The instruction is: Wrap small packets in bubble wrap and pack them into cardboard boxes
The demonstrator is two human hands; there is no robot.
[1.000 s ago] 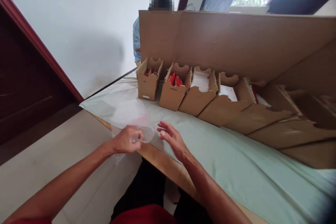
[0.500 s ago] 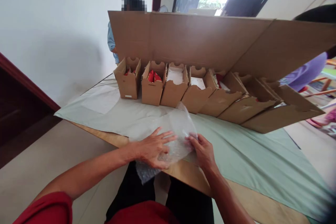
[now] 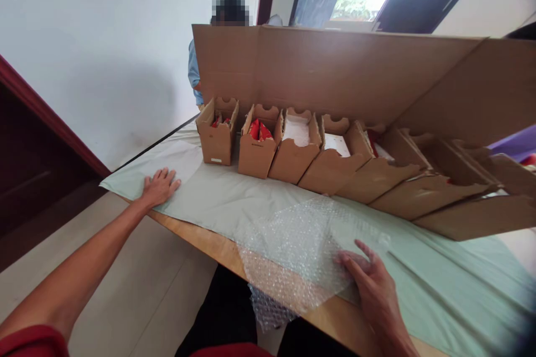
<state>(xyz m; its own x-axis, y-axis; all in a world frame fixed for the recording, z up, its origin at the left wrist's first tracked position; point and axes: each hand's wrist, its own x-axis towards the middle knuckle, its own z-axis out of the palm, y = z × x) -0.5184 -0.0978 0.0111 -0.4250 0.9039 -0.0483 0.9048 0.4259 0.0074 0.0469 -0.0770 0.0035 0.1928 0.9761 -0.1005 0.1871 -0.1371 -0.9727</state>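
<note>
A clear sheet of bubble wrap (image 3: 293, 245) lies flat across the cloth and the table's near edge, one corner hanging over my lap. At its right edge is my right hand (image 3: 372, 281), fingers apart; its blurred fingertips seem to touch the wrap. Far off to the left, my left hand (image 3: 161, 187) rests palm down with fingers spread on a thin white sheet (image 3: 184, 160), which lies on the pale green cloth (image 3: 226, 189).
A row of several cardboard bins (image 3: 257, 159) stands behind the wrap, some holding red packets (image 3: 259, 130) or white items (image 3: 296, 129). A tall cardboard panel (image 3: 335, 67) rises behind them. A person in a blue sleeve (image 3: 193, 67) is beyond it.
My left hand has left the bubble wrap and reached far left onto the white sheet. My right hand has loosened its pinch. The wrap now lies flatter, and the view has shifted.
</note>
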